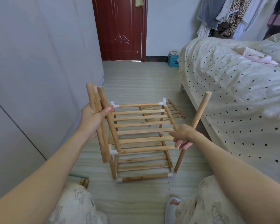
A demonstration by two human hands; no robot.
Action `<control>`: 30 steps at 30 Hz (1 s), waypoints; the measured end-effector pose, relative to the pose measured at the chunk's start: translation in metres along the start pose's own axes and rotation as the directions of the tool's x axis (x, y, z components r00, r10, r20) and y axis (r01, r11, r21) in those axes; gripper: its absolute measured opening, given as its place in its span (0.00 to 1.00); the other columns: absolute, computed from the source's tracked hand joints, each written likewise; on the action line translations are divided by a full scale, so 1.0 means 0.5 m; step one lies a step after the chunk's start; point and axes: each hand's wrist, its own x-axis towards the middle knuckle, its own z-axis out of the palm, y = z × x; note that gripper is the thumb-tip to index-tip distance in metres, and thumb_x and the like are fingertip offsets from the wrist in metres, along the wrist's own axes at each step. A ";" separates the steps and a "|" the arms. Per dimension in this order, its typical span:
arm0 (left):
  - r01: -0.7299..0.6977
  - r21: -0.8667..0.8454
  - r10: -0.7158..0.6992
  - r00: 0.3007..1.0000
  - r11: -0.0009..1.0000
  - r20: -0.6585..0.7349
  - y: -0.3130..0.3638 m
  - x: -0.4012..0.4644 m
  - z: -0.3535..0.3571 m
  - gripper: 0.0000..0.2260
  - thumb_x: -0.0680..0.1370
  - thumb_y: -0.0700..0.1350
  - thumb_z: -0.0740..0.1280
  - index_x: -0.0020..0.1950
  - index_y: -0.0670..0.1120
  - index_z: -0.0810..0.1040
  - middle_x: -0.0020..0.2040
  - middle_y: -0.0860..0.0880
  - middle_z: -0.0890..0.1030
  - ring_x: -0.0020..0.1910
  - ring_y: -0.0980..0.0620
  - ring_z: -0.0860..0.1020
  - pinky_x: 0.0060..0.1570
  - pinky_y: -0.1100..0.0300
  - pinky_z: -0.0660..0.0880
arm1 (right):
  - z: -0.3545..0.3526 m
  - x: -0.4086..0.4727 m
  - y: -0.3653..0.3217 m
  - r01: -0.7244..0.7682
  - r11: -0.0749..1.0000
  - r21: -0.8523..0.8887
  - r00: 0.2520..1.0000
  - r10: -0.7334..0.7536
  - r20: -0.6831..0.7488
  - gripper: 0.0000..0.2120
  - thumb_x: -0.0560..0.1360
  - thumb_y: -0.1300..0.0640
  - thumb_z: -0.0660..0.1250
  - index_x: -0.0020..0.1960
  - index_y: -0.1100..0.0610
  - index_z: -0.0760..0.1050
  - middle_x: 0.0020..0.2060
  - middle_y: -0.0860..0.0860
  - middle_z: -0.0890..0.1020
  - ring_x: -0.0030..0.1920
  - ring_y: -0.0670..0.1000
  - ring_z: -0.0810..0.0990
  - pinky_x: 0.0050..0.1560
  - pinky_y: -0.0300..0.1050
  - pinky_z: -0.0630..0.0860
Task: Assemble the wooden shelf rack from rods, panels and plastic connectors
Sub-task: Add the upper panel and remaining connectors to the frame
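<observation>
Rack stands on floor at centre, between wardrobe on the left and bed on the right. 2 slatted tiers are fitted, upper over lower; slats run left-right. White connectors sit at the frame corners; 6 can be seen, others may be hidden.

Spare panel lies flat on the floor behind the rack's far right corner, partly hidden by the upper tier.

L hand: fingers wrapped round a bundle of rods, thumb pressed across the front. Approx. 3 rods in the bundle; exact count uncertain where they overlap. Long axis near upright, tops leaning slightly left, lower ends hanging beside the rack's near left post.

R hand: fingers curled round 1 rod, gripped around mid-length. Axis diagonal: top end points up and right toward the bed, bottom end sits down by the rack's near right corner connector; contact there cannot be confirmed.

More rod ends, approx. 2, lie on the floor at lower left, by the person's knee.
</observation>
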 end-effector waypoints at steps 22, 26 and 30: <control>-0.071 0.017 0.071 0.997 0.997 0.018 0.008 -0.012 -0.089 0.10 0.75 0.33 0.67 0.48 0.49 0.79 0.55 0.43 0.81 0.56 0.49 0.80 0.59 0.52 0.75 | 0.251 -0.022 -0.297 0.672 0.688 0.274 0.680 -0.720 0.138 0.05 0.78 0.63 0.63 0.43 0.60 0.70 0.34 0.54 0.77 0.33 0.51 0.79 0.39 0.42 0.80; -0.052 0.033 0.052 0.999 0.998 0.013 -0.005 -0.007 -0.105 0.10 0.76 0.33 0.65 0.49 0.47 0.76 0.49 0.49 0.83 0.51 0.53 0.82 0.57 0.55 0.76 | 0.253 -0.014 -0.295 0.649 0.697 0.304 0.702 -0.703 0.113 0.03 0.78 0.63 0.62 0.45 0.61 0.70 0.38 0.58 0.77 0.33 0.50 0.79 0.41 0.44 0.81; -0.056 0.042 0.055 0.998 0.998 0.012 -0.011 -0.003 -0.110 0.10 0.76 0.32 0.65 0.49 0.47 0.76 0.47 0.49 0.84 0.50 0.53 0.82 0.55 0.56 0.77 | 0.261 -0.011 -0.297 0.689 0.684 0.240 0.682 -0.724 0.104 0.03 0.78 0.62 0.62 0.45 0.60 0.71 0.37 0.55 0.78 0.35 0.53 0.80 0.43 0.48 0.82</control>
